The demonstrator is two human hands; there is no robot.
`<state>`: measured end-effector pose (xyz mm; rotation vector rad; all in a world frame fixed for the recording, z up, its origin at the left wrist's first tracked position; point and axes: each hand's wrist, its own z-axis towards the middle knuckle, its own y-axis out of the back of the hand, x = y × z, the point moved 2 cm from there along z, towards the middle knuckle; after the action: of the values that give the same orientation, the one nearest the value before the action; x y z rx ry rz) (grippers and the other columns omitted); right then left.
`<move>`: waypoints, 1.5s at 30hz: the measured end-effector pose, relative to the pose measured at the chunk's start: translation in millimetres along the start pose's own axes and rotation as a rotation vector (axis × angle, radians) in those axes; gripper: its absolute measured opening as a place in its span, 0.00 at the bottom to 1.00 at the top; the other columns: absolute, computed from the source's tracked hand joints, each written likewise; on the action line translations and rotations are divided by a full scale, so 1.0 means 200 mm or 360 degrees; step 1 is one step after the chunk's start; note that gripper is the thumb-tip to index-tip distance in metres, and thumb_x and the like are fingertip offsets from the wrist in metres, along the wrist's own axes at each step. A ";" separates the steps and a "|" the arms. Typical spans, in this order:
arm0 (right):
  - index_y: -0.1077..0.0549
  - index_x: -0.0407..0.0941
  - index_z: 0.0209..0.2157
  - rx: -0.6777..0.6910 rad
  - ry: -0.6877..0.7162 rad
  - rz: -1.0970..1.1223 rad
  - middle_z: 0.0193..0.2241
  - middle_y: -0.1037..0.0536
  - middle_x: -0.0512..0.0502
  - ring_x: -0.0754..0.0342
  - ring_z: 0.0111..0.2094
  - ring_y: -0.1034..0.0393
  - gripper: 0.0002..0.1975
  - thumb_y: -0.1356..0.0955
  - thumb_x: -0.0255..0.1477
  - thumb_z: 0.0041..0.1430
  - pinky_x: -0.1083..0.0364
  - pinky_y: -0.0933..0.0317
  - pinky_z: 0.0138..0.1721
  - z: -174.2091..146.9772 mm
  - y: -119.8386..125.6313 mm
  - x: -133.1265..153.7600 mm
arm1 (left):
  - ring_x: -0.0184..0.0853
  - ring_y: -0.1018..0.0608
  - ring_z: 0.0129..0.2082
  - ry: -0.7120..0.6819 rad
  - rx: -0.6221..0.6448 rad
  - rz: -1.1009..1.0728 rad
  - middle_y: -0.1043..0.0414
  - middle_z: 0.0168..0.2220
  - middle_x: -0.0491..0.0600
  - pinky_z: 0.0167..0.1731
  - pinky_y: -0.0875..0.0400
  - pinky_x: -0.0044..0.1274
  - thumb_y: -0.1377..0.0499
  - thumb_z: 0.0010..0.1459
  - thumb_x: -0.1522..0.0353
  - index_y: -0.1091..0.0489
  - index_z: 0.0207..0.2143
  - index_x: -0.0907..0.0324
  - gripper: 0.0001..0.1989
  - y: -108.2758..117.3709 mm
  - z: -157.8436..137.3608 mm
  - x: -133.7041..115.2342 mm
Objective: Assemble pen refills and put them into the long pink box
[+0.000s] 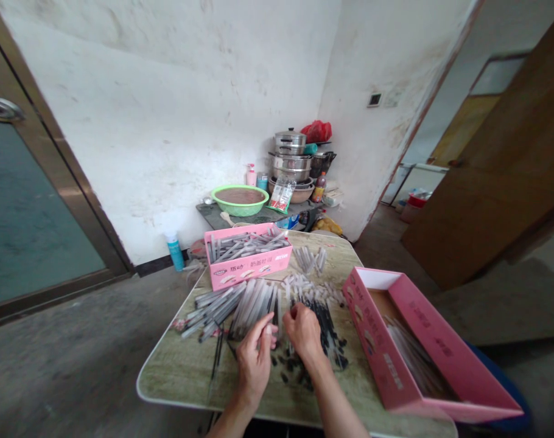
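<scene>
My left hand point(255, 359) is over the near middle of the table, thumb and fingers closed together; what is between them is too small to make out. Just right of it, my right hand point(303, 331) is closed with its knuckles up, and its grip is hidden. Beyond my left hand lies a row of clear plastic tubes point(254, 302). Greyish tubes with dark insides point(216, 307) are piled to its left. Thin black sticks point(321, 319) spread beside my right hand. Small black caps point(291, 367) are scattered below both hands, and short translucent pieces point(299, 283) lie beyond them.
A pink box point(252, 267) full of greyish tubes stands at the table's far left. Another pink box point(409, 347), with some clear tubes inside, is on the right. Behind the table point(181, 377), a low dark stand bears a green basin point(240, 210) and stacked steel pots point(291, 164).
</scene>
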<state>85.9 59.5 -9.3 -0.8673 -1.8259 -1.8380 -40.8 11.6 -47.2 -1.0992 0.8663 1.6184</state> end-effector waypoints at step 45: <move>0.31 0.44 0.27 0.0625 0.0103 0.1733 0.07 0.48 0.61 0.63 0.08 0.59 0.22 0.39 0.49 0.59 0.62 0.59 0.11 -0.55 0.06 -0.08 | 0.33 0.25 0.25 0.0815 0.0679 -0.1133 0.26 0.25 0.52 0.27 0.30 0.22 0.39 0.55 0.62 0.28 0.30 0.64 0.12 -0.08 0.00 -0.32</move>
<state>90.7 -52.9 -5.9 -1.2561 -1.1741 -0.7797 -17.5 -3.2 12.2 -1.3243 0.9377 0.5398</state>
